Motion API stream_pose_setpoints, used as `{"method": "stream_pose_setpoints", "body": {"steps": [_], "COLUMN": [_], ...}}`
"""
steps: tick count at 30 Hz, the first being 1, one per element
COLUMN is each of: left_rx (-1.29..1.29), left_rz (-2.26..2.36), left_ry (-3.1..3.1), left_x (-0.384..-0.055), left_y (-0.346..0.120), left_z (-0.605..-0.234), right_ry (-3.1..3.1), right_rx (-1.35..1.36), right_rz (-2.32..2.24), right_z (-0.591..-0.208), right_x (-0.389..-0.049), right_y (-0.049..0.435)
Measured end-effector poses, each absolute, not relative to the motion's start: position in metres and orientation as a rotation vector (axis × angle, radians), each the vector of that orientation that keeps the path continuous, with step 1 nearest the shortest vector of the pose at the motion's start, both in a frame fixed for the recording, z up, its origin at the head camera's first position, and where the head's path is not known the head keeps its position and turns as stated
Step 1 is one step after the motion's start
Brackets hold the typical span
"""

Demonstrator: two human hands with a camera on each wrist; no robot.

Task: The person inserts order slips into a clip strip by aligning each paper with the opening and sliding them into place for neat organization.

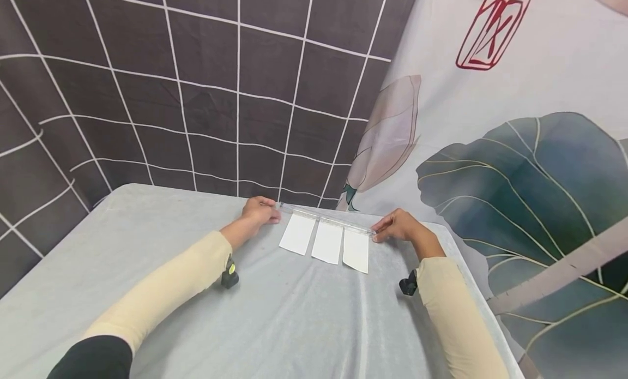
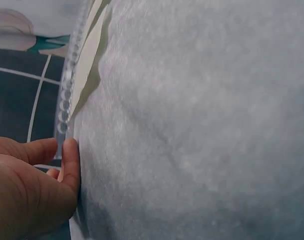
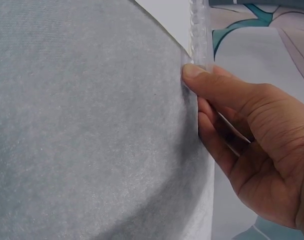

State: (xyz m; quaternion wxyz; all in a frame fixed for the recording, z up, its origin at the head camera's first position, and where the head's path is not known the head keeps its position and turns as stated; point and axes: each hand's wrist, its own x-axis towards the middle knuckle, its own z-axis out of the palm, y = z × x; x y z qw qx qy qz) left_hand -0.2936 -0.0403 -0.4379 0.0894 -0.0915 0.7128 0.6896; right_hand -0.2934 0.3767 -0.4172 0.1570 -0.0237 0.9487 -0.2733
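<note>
A long clear plastic strip [image 1: 338, 221], with a row of round bumps or holes along it [image 2: 65, 100], lies near the table's far edge. Three white paper pieces [image 1: 327, 241] hang from it side by side toward the near side, their lower edges slightly uneven. My left hand [image 1: 258, 211] pinches the strip's left end between thumb and finger. At the opposite end, my right hand [image 3: 256, 120] grips the strip with the thumb on top and the fingers below. One paper's corner [image 3: 171, 25] comes close to that thumb.
Pale grey cloth with soft wrinkles covers the table [image 1: 196, 313]. Behind it hangs a dark curtain [image 1: 206, 106] with a white grid. On the right, a white curtain [image 1: 441, 95] printed with large leaves falls beside the table edge.
</note>
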Motion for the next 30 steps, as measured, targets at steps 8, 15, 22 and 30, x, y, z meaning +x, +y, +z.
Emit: {"method": "stream_pose_setpoints", "body": {"steps": [8, 15, 22, 30], "left_rx": [-0.182, -0.111, 0.128, 0.23], "left_rz": [1.982, 1.79, 1.578, 1.118], "left_ry": [2.166, 2.329, 2.61, 2.989], "left_x": [-0.305, -0.306, -0.338, -0.363], "left_y": [-0.039, -0.036, -0.039, -0.029], "left_z": [-0.435, -0.432, -0.463, -0.485], "right_ry": [2.766, 2.802, 2.845, 2.897], "right_rx": [-0.081, -0.194, -0.277, -0.333], "right_rz": [-0.708, -0.691, -0.669, -0.649], "right_z": [-0.409, -0.411, -0.415, -0.418], "right_x": [-0.289, -0.282, -0.278, -0.276], "right_y": [0.377, 0.377, 0.373, 0.368]}}
